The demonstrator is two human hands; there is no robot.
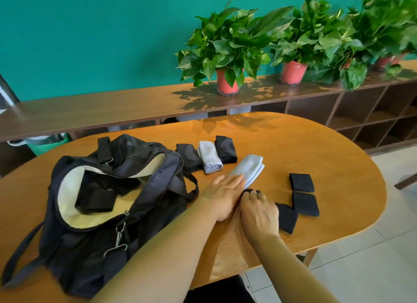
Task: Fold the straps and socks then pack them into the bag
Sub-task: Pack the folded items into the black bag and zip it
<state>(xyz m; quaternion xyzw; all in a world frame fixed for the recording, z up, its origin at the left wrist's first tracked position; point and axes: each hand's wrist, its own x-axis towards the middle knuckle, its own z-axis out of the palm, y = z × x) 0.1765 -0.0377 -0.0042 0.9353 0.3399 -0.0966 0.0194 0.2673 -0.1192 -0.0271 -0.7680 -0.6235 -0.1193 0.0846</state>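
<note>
A dark bag (94,223) lies open at the left of the wooden table (316,149), showing its cream lining and a folded black strap (96,199) inside. My left hand (222,193) lies flat on the near end of a light blue sock (250,168). Beside it, my right hand (259,211) has its fingers curled on a black strap (286,217) whose free end pokes out to the right. Two folded black straps (301,182) (305,203) lie further right. Behind sit a folded black sock (188,156), a folded grey sock (209,157) and another black sock (225,149).
A long wooden shelf unit (112,108) runs behind the table, carrying potted plants in red pots (226,83) (292,72). Its open cubbies (372,113) are at the right. A metal clip (117,244) hangs off the bag's front. Tiled floor (372,269) lies to the right.
</note>
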